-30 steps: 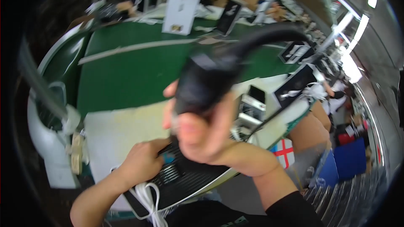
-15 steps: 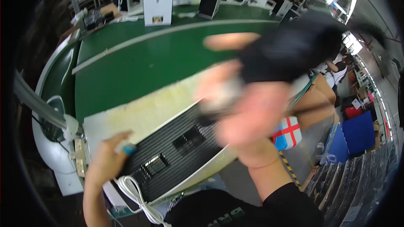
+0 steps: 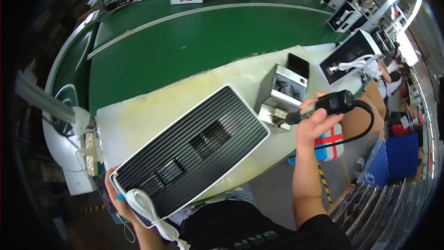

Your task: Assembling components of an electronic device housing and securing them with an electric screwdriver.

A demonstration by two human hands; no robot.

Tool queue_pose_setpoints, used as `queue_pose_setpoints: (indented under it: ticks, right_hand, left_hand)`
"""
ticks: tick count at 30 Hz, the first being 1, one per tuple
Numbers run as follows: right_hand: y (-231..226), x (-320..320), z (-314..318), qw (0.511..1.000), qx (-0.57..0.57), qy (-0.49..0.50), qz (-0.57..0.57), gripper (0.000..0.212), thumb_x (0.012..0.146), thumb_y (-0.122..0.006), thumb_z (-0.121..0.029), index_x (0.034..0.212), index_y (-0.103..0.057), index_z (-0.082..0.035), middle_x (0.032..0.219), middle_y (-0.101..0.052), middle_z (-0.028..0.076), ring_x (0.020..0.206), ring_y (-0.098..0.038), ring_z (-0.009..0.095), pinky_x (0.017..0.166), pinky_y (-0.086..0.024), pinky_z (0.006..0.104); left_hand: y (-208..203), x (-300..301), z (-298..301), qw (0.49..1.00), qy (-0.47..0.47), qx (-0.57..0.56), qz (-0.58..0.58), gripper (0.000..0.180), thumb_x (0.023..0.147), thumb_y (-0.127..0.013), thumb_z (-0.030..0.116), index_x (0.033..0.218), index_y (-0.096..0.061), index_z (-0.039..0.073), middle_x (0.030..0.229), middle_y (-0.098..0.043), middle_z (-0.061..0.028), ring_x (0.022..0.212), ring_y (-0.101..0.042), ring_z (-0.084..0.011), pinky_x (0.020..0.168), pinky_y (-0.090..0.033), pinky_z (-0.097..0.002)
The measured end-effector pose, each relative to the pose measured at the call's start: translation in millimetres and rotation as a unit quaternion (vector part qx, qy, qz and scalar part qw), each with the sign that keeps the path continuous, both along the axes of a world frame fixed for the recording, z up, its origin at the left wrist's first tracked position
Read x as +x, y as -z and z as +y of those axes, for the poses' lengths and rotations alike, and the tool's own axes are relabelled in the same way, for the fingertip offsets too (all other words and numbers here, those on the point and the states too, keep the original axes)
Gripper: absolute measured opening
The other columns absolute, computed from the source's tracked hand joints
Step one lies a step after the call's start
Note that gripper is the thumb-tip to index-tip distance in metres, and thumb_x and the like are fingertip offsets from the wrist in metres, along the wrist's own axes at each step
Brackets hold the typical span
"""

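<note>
My right hand (image 3: 315, 126) grips an electric screwdriver (image 3: 334, 104), black, with a black cord curving down from its rear end. Its tip points left, at the front of a small grey box-shaped machine (image 3: 289, 88) that looks like a screw feeder. Whether the tip touches it I cannot tell. On the left, my left hand (image 3: 121, 203) holds the near left edge of a white-framed appliance (image 3: 231, 146) with a black ribbed face and two rectangular openings. A coiled white power cord (image 3: 142, 206) lies over that end, beside my fingers.
A pale worktop (image 3: 134, 115) borders the green conveyor belt (image 3: 194, 41). Another appliance (image 3: 354, 55) with a bundled white cord stands at the right, near a black tray (image 3: 298, 65). White units line the far side. A metal post (image 3: 51, 99) rises at the left.
My right hand, blurred before over the panel, has moved right with the screwdriver to the small machine. The left hand has shifted down to the appliance's near left edge. The view has also shifted.
</note>
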State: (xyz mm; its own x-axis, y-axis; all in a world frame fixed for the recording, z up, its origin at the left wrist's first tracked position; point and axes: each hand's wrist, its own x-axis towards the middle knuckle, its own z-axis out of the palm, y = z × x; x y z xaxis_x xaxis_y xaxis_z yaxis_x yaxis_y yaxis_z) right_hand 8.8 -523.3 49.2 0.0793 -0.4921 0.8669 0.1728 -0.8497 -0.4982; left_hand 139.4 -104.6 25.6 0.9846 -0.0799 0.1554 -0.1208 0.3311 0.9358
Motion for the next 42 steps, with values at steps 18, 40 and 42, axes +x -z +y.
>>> queue_pose_setpoints:
  ticks: [18, 40, 42]
  right_hand:
    - [-166, 121, 231, 0.863, 0.164, -0.477, 0.012, 0.072, 0.093, -0.039, -0.057, 0.127, -0.038, 0.006, 0.067, -0.047, 0.007, 0.058, -0.044, 0.013, 0.055, -0.039, 0.0245]
    - [-138, 146, 287, 0.847, 0.127, -0.473, 0.207, 0.096, 0.085, -0.035, -0.075, 0.14, -0.016, 0.001, 0.103, -0.053, 0.011, 0.054, -0.056, 0.016, 0.05, -0.049, 0.0268]
    - [-129, 149, 288, 0.855, 0.109, -0.484, 0.15, 0.091, 0.088, -0.034, -0.072, 0.137, -0.018, 0.003, 0.103, -0.056, 0.013, 0.055, -0.058, 0.016, 0.05, -0.049, 0.0264]
  left_hand:
    - [10, -18, -40, 0.996, 0.03, -0.078, -0.023, 0.043, 0.078, -0.055, 0.004, 0.117, -0.04, -0.001, 0.12, -0.049, -0.0202, 0.109, -0.05, -0.0236, 0.096, -0.039, -0.0346]
    - [5, -21, -38, 0.995, 0.027, -0.092, -0.027, 0.042, 0.079, -0.055, 0.002, 0.118, -0.04, -0.003, 0.121, -0.049, -0.02, 0.109, -0.05, -0.0232, 0.097, -0.038, -0.0343]
    - [4, -24, -39, 0.995, 0.025, -0.092, -0.017, 0.042, 0.08, -0.055, 0.005, 0.119, -0.04, -0.003, 0.121, -0.05, -0.0196, 0.109, -0.05, -0.0232, 0.097, -0.038, -0.0343]
